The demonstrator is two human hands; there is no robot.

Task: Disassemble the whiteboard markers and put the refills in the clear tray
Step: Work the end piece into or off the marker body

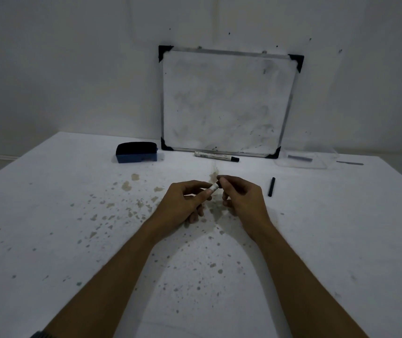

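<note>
A white desk [49, 215] fills the lower two thirds of the frame, speckled with brownish and grey stains that cluster around the centre. Behind it, a pale, dimly lit wall [61, 69] rises across the top, dotted with a few dark marks. A small whiteboard [226, 101] with black corner caps leans against the wall at centre right, its face smudged. Just below its lower edge lies a whole marker [216, 156]. A blue and black eraser [136, 152] sits at the desk's far edge, left of the board. At the far right stands the clear tray [326, 163], holding one dark refill [300, 157]. A black cap [271, 187] lies right of centre.

At mid-frame the left hand [183, 203] is closed around a white marker barrel [211, 189], and the right hand [241, 193] pinches the barrel's dark end between fingertips.
</note>
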